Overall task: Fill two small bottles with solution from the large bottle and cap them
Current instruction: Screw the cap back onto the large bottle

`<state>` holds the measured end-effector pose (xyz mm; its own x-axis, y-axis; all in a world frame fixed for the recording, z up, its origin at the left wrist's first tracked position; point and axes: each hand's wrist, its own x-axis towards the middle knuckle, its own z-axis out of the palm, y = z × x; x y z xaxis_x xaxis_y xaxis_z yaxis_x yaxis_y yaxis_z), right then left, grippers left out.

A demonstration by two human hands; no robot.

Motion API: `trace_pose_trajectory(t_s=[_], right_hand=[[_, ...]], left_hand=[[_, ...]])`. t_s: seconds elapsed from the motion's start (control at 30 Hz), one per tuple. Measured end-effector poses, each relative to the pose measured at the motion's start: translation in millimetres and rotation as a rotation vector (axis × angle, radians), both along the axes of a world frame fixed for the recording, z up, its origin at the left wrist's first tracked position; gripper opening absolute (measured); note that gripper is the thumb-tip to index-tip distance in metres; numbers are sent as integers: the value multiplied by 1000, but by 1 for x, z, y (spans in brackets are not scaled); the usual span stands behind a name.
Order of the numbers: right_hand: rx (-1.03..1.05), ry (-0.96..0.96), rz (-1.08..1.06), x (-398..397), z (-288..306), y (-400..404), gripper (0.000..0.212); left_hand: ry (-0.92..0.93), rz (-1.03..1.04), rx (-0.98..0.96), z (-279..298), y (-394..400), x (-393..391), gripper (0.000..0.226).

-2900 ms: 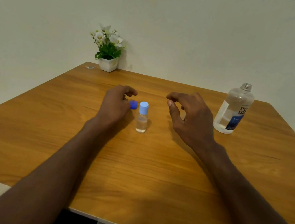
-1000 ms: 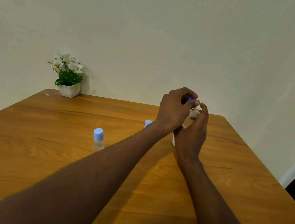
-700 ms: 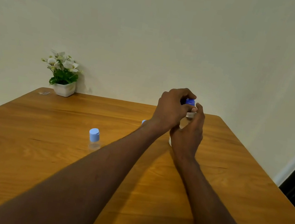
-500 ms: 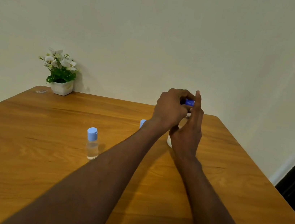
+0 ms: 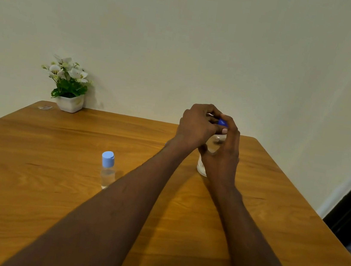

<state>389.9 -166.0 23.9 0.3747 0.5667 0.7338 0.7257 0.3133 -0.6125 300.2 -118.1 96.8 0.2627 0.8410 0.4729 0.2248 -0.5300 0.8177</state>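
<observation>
Wooden table [image 5: 28,179] filling most of the head view, running back to a plain pale wall [image 5: 184,32]. Reaching across it from the near edge, two bare forearms, crossing toward the far right part of the tabletop. Standing there upright on the wood, large bottle [image 5: 201,168], clear, mostly hidden behind the hands, only its lower left side and a bit of shoulder showing. Wrapping around its upper body from the near side, right hand [image 5: 223,155], fingers curling up toward the neck. Curling over the top, left hand [image 5: 195,126], fingertips pinching a dark blue cap [image 5: 223,122] at the bottle's mouth; not clear whether that cap is fully seated. Both hands pressing close together, touching. Sitting at the far left corner against the wall, white pot with white flowers [image 5: 69,86], well apart from everything else. Standing upright left of the left forearm, small bottle [image 5: 107,174], clear, with liquid inside, wearing a light blue cap [image 5: 107,159]. Second small bottle hiding behind the left wrist, only a blue sliver peeking out.
</observation>
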Motion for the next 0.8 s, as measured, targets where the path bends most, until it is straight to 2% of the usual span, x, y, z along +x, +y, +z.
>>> trace_pose_trajectory(t_s=[0.37,0.8], right_hand=[[80,64,16,-3,5,7,87],[70,53,-17,0,7,11,82]], left_hand=[[-38,27,-66,5,-3,1,22],[-25,37,-20,-1,-3,2,29]])
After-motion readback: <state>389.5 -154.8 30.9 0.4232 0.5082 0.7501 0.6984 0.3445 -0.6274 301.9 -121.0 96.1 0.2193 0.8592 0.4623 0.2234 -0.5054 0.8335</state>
